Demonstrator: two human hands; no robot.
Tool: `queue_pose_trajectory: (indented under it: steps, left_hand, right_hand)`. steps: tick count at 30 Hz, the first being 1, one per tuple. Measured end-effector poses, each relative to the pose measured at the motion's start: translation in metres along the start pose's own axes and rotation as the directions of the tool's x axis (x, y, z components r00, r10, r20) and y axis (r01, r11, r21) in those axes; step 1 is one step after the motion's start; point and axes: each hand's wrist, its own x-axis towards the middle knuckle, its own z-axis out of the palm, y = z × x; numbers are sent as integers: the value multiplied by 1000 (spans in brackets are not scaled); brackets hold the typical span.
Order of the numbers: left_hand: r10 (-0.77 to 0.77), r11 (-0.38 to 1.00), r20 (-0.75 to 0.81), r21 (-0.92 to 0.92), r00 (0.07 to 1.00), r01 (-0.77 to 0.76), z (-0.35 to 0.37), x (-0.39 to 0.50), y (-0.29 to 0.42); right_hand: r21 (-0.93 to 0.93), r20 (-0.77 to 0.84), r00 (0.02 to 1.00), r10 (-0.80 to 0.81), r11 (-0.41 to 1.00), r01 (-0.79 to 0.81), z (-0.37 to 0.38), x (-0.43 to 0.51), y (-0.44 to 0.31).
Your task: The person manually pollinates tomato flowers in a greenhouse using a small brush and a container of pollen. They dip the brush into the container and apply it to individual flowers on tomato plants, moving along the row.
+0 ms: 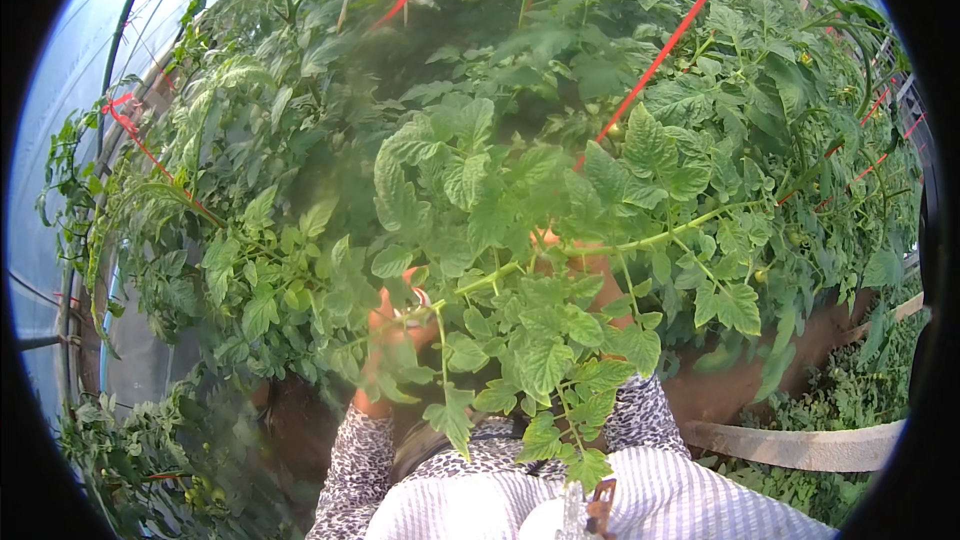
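A leafy tomato stem [651,241] runs across in front of me, with its leaves hanging down over my chest. Around the stem's left part curls my left hand [397,334], with a small white-and-red object [421,298] among its fingers. Leaves cover too much of that object to name it. My right hand [587,261] is behind the stem to the right, fingertips showing above it. Foliage hides most of this hand, and its fingers appear to grip the stem.
Dense tomato plants [510,67] rise ahead. A red ribbon tie [667,49] slants down to the stem, and another tie [161,165] hangs at left. Plastic greenhouse sheeting [67,127] borders the left. A pale board [802,446] curves at lower right beside bare soil [727,382].
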Motion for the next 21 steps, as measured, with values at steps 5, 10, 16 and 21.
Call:
queue_pose_trajectory:
  steps: [5,10,16,21]
  left_hand:
    - [13,928,34,372,999,-24,-22,-14,-6]
    - [0,809,-32,588,999,19,-18,15,27]
    - [116,708,491,569,863,-419,54,102,101]
    - [-5,928,818,218,575,-301,144,153,120]
  right_hand:
    - [-101,-168,985,39,993,-56,-11,-39,23]
    - [-10,-242,963,115,993,-121,-21,-62,12]
    - [49,-278,950,142,990,-134,-25,-75,14]
    - [82,-312,938,151,988,-132,-33,-80,16]
